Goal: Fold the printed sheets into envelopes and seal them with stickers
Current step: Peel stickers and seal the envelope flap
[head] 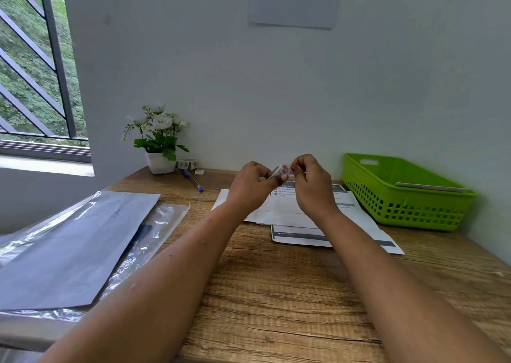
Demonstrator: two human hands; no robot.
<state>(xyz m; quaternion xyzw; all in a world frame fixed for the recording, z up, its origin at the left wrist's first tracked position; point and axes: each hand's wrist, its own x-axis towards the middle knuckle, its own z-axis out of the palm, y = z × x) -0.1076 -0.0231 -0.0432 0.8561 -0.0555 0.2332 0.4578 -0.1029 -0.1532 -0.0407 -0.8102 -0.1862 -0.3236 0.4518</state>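
We note a desk of rough-grained, matt wood. The sheets are matt white paper. The basket is glossy green perforated plastic. The envelope is smooth matt grey paper, lying on a glossy, crinkled clear plastic sleeve. The pot looks smooth and white.

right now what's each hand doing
Left hand: closed, pinching the sticker strip.
Right hand: closed, pinching the same strip's other end.

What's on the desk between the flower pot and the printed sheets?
Head view: a blue pen and a small white paper scrap lie between the flower pot and the printed sheets; otherwise bare wood.
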